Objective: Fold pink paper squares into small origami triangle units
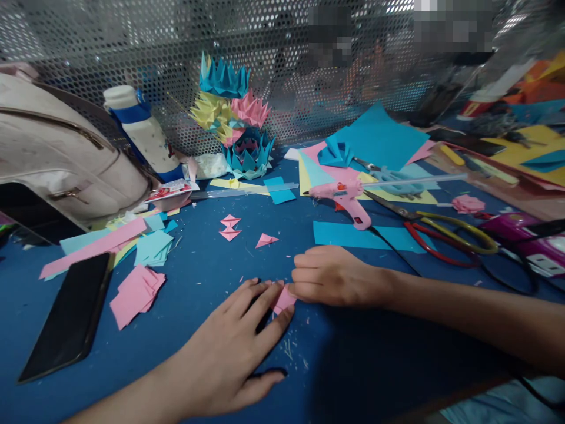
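Between my two hands a small piece of pink paper [283, 299] lies on the blue tabletop. My left hand [233, 341] rests with its fingers spread, the fingertips touching the paper's left side. Curled fingers of my right hand [333, 277] press at the paper's right edge; their tips are partly hidden. Just beyond are small folded pink paper pieces [230, 227] and a single pink folded triangle [267, 240]. Left of my left hand sits a stack of pink paper squares [138, 295], with light-green squares [153, 248] behind it.
A pink glue gun [342, 195] lies ahead, its cord running right near scissors with red and yellow handles [454, 238]. A folded-paper sculpture [238, 118] and a bottle [141, 132] stand at the back. A phone [70, 318] and a bag [57, 141] are left.
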Demonstrator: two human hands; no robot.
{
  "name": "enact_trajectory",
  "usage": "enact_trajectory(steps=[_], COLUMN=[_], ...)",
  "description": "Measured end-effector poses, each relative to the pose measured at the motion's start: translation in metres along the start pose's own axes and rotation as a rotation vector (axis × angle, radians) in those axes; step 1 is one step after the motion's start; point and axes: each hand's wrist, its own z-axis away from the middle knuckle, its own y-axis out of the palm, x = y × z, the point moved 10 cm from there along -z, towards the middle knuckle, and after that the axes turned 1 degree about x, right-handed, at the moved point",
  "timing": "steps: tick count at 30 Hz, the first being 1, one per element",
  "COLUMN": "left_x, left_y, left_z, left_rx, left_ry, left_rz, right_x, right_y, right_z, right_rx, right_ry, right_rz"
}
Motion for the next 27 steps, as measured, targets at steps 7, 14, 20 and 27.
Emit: enact_trajectory(steps=[7, 14, 20, 27], left_x=[0.000, -0.001, -0.001, 0.017], left_y=[-0.001, -0.003, -0.004, -0.021], left_z=[0.000, 0.000, 0.002, -0.003], left_rx=[-0.009, -0.028, -0.047, -0.176], left_ry=[0.002, 0.013, 0.008, -0.030], left_rz=[-0.003, -0.018, -0.035, 0.128], right_x=[0.001, -0.008, -0.010, -0.032], right_y=[0.010, 0.004, 0.002, 0.012], right_z=[0.002, -0.001, 0.005, 0.007], right_rx=[0.096, 0.162, 0.199, 0.048], right_ry=[-0.011, 0.027, -0.010, 0.390], right_rz=[-0.008, -0.202, -0.286, -0.462])
